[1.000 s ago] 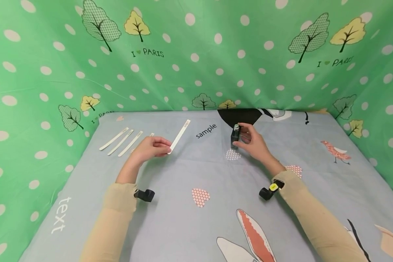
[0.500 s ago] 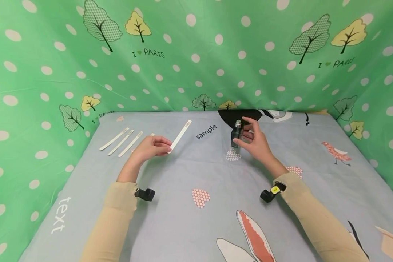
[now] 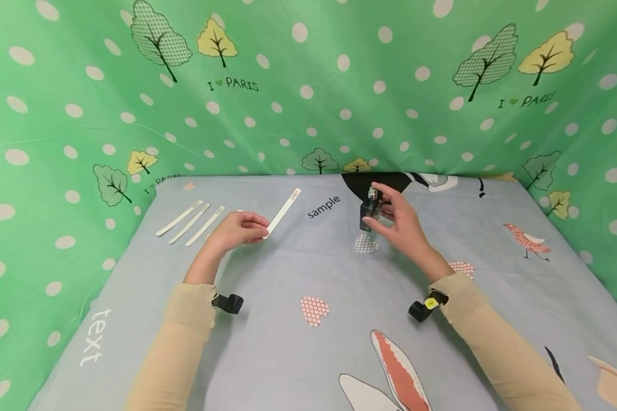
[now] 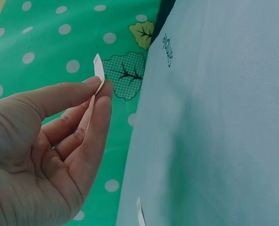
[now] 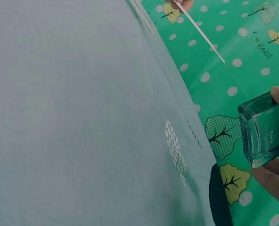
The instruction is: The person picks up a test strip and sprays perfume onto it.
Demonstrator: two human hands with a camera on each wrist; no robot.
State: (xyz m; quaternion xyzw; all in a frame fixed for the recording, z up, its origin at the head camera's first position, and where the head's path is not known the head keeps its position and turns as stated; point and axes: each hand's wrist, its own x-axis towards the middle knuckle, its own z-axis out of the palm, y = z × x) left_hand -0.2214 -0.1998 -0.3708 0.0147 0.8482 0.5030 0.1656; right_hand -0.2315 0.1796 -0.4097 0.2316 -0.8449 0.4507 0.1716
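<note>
Between thumb and fingertips, my left hand [image 3: 236,231] pinches one end of a white paper test strip [image 3: 284,213]. The strip's printed end points up and to the right; in the left wrist view the strip [image 4: 99,68] appears nearly edge-on. My right hand [image 3: 400,221] grips a small dark, clear glass perfume bottle [image 3: 367,213], its thumb on one side and fingers on the other. The index finger lies at the top of the bottle's spray nozzle [image 3: 373,192]. Faint lettering shows on the bottle [image 5: 266,127] in the right wrist view. Some space separates bottle and strip.
Several more white strips [image 3: 204,226] lie slanted on the grey-blue patterned cloth [image 3: 288,274] at the left, one partly behind my left hand. A green dotted curtain [image 3: 308,114] stands along the back and sides.
My right index finger lifted off the nozzle, then came back down to its top. The bottle rose slightly and shifted a little left. My left hand and the strip barely moved.
</note>
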